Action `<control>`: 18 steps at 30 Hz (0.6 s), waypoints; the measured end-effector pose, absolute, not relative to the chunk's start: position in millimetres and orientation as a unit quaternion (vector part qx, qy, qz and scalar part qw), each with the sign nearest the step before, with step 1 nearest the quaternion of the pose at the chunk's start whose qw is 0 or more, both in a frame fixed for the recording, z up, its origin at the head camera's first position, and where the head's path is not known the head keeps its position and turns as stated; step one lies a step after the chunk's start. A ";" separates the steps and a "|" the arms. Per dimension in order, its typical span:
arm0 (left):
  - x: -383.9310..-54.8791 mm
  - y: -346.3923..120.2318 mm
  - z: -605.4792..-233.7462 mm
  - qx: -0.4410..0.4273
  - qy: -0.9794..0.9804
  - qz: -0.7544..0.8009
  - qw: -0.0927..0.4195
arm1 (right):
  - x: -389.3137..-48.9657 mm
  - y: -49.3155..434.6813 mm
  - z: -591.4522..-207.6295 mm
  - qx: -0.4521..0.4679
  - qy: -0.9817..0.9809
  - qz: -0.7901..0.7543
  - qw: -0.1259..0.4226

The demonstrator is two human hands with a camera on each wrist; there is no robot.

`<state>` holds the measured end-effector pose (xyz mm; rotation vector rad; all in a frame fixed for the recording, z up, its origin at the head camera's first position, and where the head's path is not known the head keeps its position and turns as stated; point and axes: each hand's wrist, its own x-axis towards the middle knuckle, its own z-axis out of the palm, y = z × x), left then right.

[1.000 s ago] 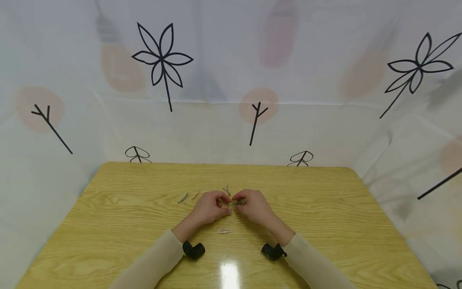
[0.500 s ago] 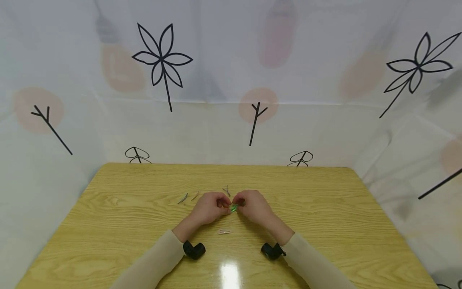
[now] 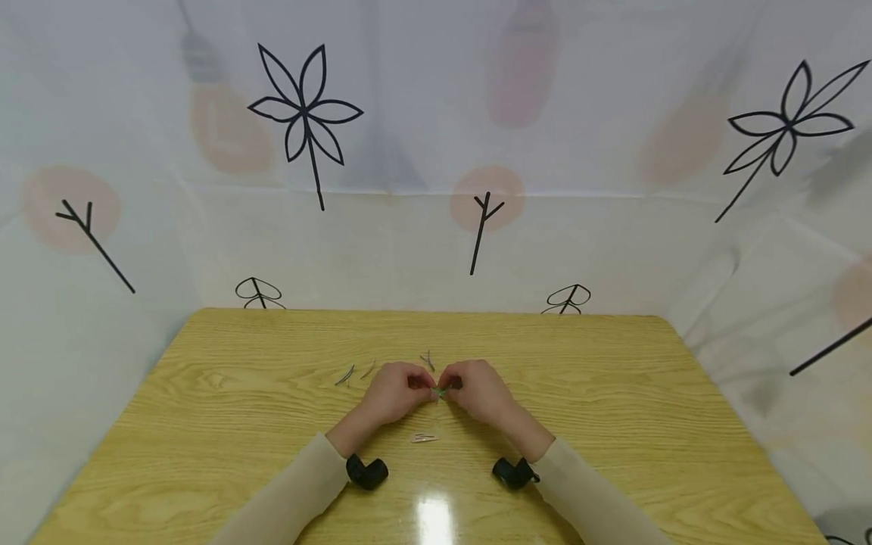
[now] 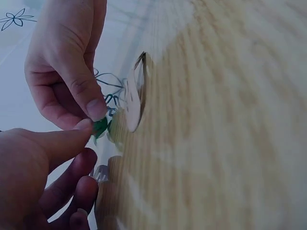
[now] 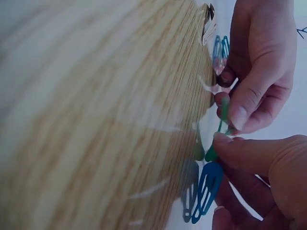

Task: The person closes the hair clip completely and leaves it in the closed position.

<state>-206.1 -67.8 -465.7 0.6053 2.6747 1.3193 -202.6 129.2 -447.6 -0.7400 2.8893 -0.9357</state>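
Both hands meet over the middle of the table. Between them is a green snap hair clip (image 3: 440, 393), pinched by the thumb and fingers of my left hand (image 3: 391, 393) and of my right hand (image 3: 480, 390). Fingertips cover much of the clip; in the right wrist view, green strips of the clip (image 5: 211, 152) stick out above and below the meeting thumbs. Just beyond the hands lies a blue snap clip (image 5: 207, 189). Nearer my body is a pale pink snap clip (image 3: 425, 437), which in the left wrist view shows its two layers spread apart.
Left of my hands, a bluish clip (image 3: 345, 375) and a pinkish one (image 3: 369, 369) lie on the wooden table (image 3: 579, 424). A white cloth (image 3: 409, 250) with drawn flowers hangs behind the table. Each wrist carries a black camera (image 3: 366, 472).
The green clip has turned between the fingers, showing its bright green face half a second ago and a narrower side now. Both hands stay in nearly the same place.
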 end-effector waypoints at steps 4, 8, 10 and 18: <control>-207.3 -69.9 -468.2 0.189 0.875 0.445 0.032 | -202.5 129.1 -447.8 -0.240 0.922 -0.302 0.001; -208.6 -72.7 -468.8 0.179 0.867 0.464 0.034 | -201.7 128.5 -445.7 -0.236 0.922 -0.306 -0.002; -209.6 -74.3 -468.8 0.183 0.861 0.474 0.035 | -201.6 128.2 -444.7 -0.234 0.922 -0.307 -0.003; -210.1 -79.4 -465.1 0.195 0.841 0.501 0.058 | -200.1 127.0 -440.2 -0.226 0.913 -0.339 -0.016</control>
